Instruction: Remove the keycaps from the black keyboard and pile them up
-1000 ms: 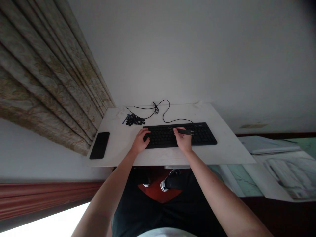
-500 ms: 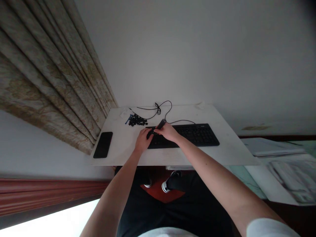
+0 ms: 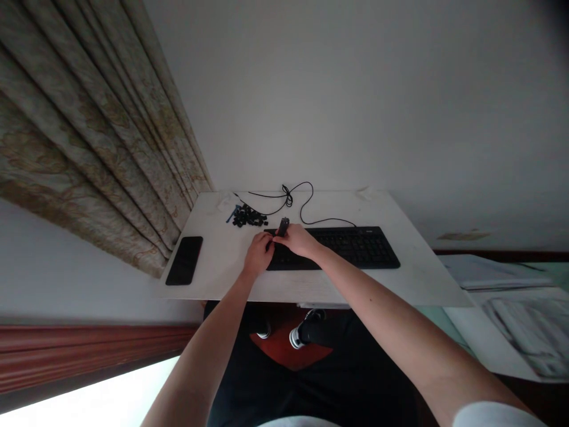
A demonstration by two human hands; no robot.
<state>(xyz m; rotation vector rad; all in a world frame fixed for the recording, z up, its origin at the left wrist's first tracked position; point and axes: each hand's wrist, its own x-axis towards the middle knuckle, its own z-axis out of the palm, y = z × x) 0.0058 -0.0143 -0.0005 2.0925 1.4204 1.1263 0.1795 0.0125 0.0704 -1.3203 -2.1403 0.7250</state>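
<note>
A black keyboard (image 3: 362,249) lies across the white table, with its left end under my hands. My right hand (image 3: 300,239) is closed around a short dark handheld tool (image 3: 283,225), which stands tilted over the keyboard's left part. Beside it, my left hand (image 3: 258,254) rests at the keyboard's left end, its fingers curled together close to the tool's lower end. Whether those fingers pinch anything small is hidden. Behind my left hand, loose black keycaps (image 3: 249,216) sit in a heap.
A slim blue piece (image 3: 233,213) lies beside the heap. The keyboard's black cable (image 3: 311,201) loops along the back of the table (image 3: 213,270). A black phone (image 3: 184,261) lies at the left edge. Curtains (image 3: 111,112) hang on the left; a wall stands behind.
My right hand has shifted slightly left and down, closer to my left hand. The dark tool in it now stands more upright. The view has moved slightly.
</note>
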